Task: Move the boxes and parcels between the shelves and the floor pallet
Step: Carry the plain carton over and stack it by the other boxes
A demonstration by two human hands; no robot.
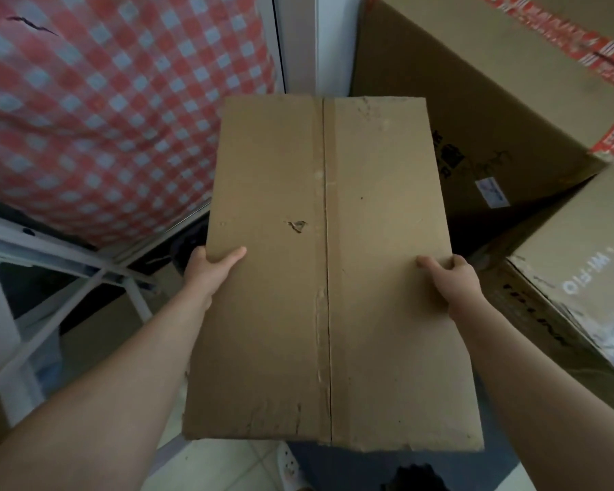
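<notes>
box: i hold the flat brown box (334,271) up in the air in front of me, right in the middle. a taped line runs down its top, and there is a small tear near the middle.
left hand: my left hand (206,269) grips the box's left edge. the thumb lies on top, and the other fingers go under where i cannot see them.
right hand: my right hand (452,281) grips the right edge, thumb on top, fingers curled round the side.
right side: a big box (475,101) with red and white tape stands just beside the far corner. a printed box (582,264) sits near my right hand.
left side: a red and white checked cloth (103,118) hangs there, with a white frame (50,249) under it.
below: pale floor tiles (227,462) and a white shoe (291,467) peek out under the near edge.
in the way: boxes crowd the right and the frame crowds the left.
</notes>
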